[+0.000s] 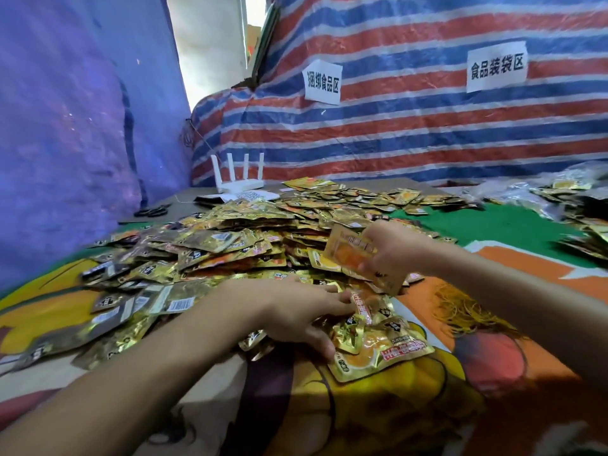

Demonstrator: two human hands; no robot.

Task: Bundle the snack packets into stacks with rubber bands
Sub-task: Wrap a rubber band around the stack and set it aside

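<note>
A big heap of gold snack packets (214, 245) covers the middle of the table. My right hand (394, 248) grips a thin stack of packets (355, 255) lifted above the heap's near edge. My left hand (302, 311) lies lower, its fingers pinching loose packets (358, 311) at the heap's front. One packet (378, 353) lies face up just below that hand. A pile of yellow rubber bands (467, 311) sits on the cloth to the right, under my right forearm.
A white router (241, 179) and black scissors (153, 211) sit at the back left. More packets (585, 232) lie at the far right on the green cloth (493, 225). A striped tarp (394, 133) with paper signs walls the back.
</note>
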